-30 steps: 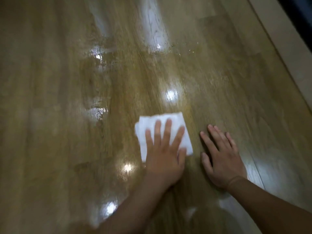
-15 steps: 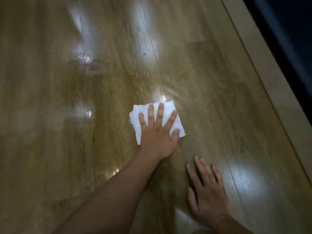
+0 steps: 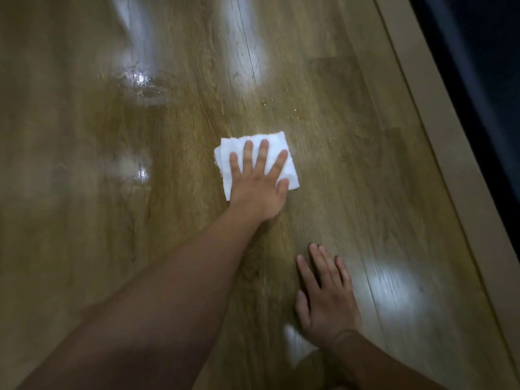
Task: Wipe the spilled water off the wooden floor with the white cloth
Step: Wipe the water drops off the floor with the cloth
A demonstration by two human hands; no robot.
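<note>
I see my left hand [image 3: 260,187] pressed flat, fingers spread, on the folded square white cloth [image 3: 254,161] lying on the glossy brown wooden floor [image 3: 351,170]. My right hand [image 3: 327,299] rests open-palmed on bare floor nearer me. A shiny patch, probably spilled water [image 3: 143,83], lies far left.

Single head-worn wide-angle view, looking forward and steeply down, close over the wooden floor [image 3: 351,170], pale skirting strip [image 3: 439,142] crossing the right edge
</note>
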